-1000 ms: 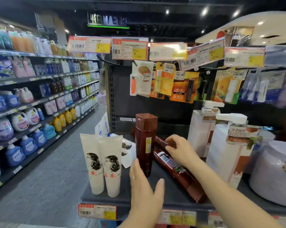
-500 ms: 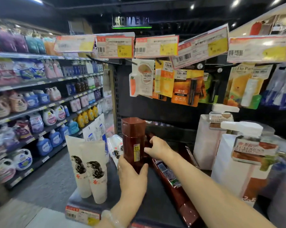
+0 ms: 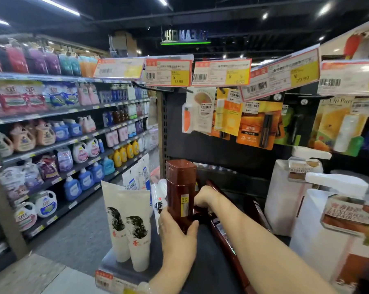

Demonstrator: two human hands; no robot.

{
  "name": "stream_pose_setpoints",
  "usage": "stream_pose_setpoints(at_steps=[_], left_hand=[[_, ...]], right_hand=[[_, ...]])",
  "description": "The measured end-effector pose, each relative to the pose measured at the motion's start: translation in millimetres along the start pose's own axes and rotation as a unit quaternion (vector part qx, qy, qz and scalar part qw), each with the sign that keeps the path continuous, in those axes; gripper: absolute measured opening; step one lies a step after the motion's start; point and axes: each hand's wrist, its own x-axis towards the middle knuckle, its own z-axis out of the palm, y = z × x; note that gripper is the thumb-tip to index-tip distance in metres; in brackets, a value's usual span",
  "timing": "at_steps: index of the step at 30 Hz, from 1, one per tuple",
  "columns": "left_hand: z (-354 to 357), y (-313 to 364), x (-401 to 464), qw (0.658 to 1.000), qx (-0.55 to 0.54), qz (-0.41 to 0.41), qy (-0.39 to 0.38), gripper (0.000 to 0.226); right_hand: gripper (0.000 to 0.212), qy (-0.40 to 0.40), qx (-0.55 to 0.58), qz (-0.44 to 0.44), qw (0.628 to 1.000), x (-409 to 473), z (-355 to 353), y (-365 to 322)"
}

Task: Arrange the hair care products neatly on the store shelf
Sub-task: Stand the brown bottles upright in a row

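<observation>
Store aisle w/ dark shelf [image 3: 202,270] in front, price tags [image 3: 169,72] hanging above, detergent racks [image 3: 58,143] off to the left. Upright brown bottle [image 3: 180,192] stands on the shelf, long axis vertical, flat faceted cap up; glossy red-brown plastic w/ a small yellow sticker on its side. Left hand [image 3: 176,236] wraps its lower part from the front, thumb on the right side, fingers [image 3: 164,219] curled round the left, closed on it. Right hand [image 3: 204,197] reaches just behind and right of that bottle, fingers bent down over a lying brown bottle [image 3: 224,234]; can't tell if they actually grip it. That second bottle lies flat, long axis running front to back under the right forearm. Left of the left fingers, just beside them, two white tubes [image 3: 130,228] stand cap-down w/ a black hair-portrait print. Right of the right arm, white pump bottles [image 3: 319,234] stand upright.
</observation>
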Motion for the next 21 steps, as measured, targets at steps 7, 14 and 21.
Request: stream_pose_setpoints(at_steps=[7, 14, 21], left_hand=[[-0.9, -1.4, 2.1, 1.000, -0.010, 0.001, -0.015, 0.067], [-0.9, -2.1, 4.7, 1.000, -0.015, -0.004, -0.023, 0.065], [-3.6, -4.1, 3.7, 0.999, -0.026, 0.002, -0.037, 0.065]], right_hand=[[0.008, -0.054, 0.345, 0.050, 0.936, -10.4, -11.7, 8.9], [0.052, 0.027, 0.491, -0.051, 0.869, -4.4, 2.2, 25.0], [0.052, 0.065, 0.305, -0.089, 0.946, -4.8, 10.2, 20.2]])
